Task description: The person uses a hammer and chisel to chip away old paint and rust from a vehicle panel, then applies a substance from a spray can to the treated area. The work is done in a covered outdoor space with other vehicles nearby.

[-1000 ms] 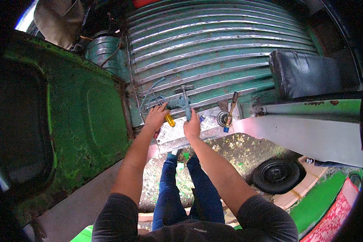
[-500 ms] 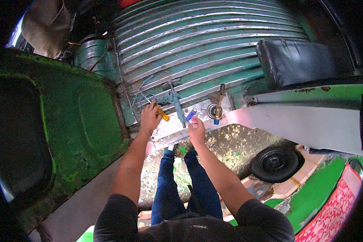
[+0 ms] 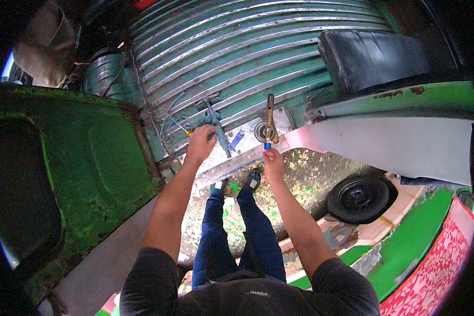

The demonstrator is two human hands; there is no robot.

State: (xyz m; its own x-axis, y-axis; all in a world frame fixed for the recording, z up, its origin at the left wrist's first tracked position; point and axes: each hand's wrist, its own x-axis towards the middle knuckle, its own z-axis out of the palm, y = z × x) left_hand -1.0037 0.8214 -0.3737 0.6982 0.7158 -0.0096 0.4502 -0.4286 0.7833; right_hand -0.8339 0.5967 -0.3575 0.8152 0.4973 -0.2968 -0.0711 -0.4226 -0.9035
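Observation:
My right hand (image 3: 273, 163) is closed on the blue knob at the near end of a gas torch (image 3: 270, 117) with a brass tube. The torch's round canister (image 3: 260, 132) stands beneath the tube on the metal ledge. My left hand (image 3: 199, 143) is curled over a screwdriver (image 3: 188, 132), hiding most of its yellow handle. A small dark thing shows at its fingertips, too hidden to name. Touching or close to those fingers is a T-shaped tool (image 3: 209, 100) wrapped in teal cloth or cord. A blue lighter (image 3: 237, 139) lies between my hands.
The ledge (image 3: 210, 171) edges a ribbed green metal floor (image 3: 231, 58). A black padded seat (image 3: 371, 63) stands at the right, above a pale curved panel (image 3: 395, 150). A green door (image 3: 110, 158) is on the left. Below right is a wheel (image 3: 358, 203).
My right hand has left the lighter and moved right onto the torch's blue knob. My left hand now covers the screwdriver handle. The whole view has shifted slightly.

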